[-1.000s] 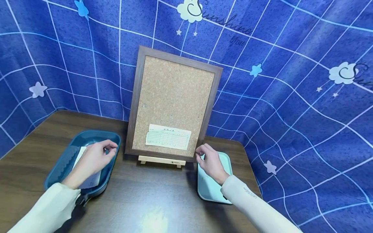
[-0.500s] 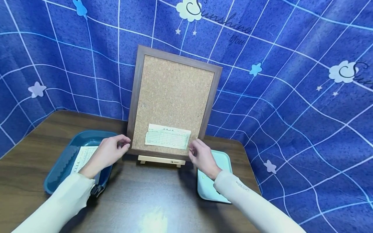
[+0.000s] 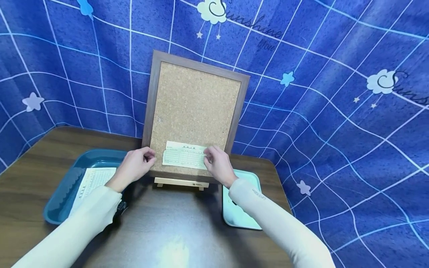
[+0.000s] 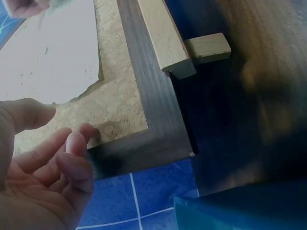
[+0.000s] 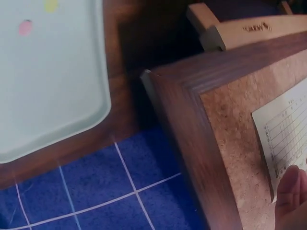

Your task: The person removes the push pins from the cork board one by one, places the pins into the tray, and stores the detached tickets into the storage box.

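Observation:
A framed cork board (image 3: 197, 100) leans on a small wooden stand (image 3: 181, 182). Low on the cork lies a printed paper slip (image 3: 182, 154) with a green table grid. My left hand (image 3: 135, 163) is at the board's lower left, beside the slip's left end; in the left wrist view its thumb (image 4: 31, 114) and loosely bent fingers have nothing between them. My right hand (image 3: 219, 165) is at the slip's right end, thumb and index drawn together over the paper. Whether a small thing is pinched there I cannot tell; the right wrist view catches only a fingertip (image 5: 290, 182).
A dark teal tray (image 3: 100, 152) with more printed slips (image 3: 97, 180) stands on the left. On the right is a pale blue tray (image 3: 238, 217) holding a small pink thing (image 5: 25, 27) and a yellow one (image 5: 51, 5). A blue curtain (image 3: 335, 130) hangs behind the table.
My right hand has moved left from above the pale tray to the slip's right end. My left hand has moved right from over the teal tray to the board's lower left.

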A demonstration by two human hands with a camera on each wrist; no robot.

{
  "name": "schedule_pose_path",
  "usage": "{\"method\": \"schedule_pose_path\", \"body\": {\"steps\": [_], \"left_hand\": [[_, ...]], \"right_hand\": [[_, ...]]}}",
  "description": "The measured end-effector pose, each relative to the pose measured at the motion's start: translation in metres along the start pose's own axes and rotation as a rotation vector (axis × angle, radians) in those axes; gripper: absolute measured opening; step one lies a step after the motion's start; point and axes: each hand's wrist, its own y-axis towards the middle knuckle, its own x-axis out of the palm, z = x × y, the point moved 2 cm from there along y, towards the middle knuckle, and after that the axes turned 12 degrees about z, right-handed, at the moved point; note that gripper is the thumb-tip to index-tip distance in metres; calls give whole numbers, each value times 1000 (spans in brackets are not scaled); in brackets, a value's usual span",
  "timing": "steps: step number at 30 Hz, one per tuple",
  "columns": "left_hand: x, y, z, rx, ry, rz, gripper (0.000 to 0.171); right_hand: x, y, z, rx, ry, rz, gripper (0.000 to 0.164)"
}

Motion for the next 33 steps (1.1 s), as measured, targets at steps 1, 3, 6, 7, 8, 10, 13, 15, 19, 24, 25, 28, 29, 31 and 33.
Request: {"method": "schedule_pose_path", "body": {"steps": [1,3,6,7,8,10,13,15,19,24,25,28,29,31,33], "left_hand": [[2,1,0,-2,-3,3,16],[6,4,1,-6,-9,11,16],[11,7,4,-21,-17,22,14],[12,9,5,-27,-17,23,14],[13,10,6,-31,-15,23,13],[15,13,9,-46,-8,10,13],[16,15,13,-59,14,-13,12],[16,17,15,-60,31,-24,11],[17,20,20,-48,52,-31,10],[19,22,25,-24,57,-16,12],[19,23,26,-20,55,-9,13],[19,23,27,-9,54,3,15],[19,23,27,-6,55,6,15],[19,23,28,-3,52,7,16],[19,23,29,-4,47,2,17]], "right_hand": [[3,3,-1,-2,-2,-2,11],[10,10,-3,1,9,-5,12],[19,17,-9,3,27,-20,12],[22,18,-11,3,35,-20,13],[24,20,-13,7,42,-22,13],[28,21,-16,11,51,-29,14],[33,23,-22,-2,61,-29,15],[35,24,-25,-13,64,-23,16],[38,27,-31,-32,21,6,14],[40,32,-36,-3,-44,15,12],[41,33,-37,7,-48,14,12],[41,34,-40,34,-65,2,11],[41,34,-40,42,-70,-3,11],[42,34,-41,53,-82,-10,10],[42,34,-42,60,-94,-11,10]]}}
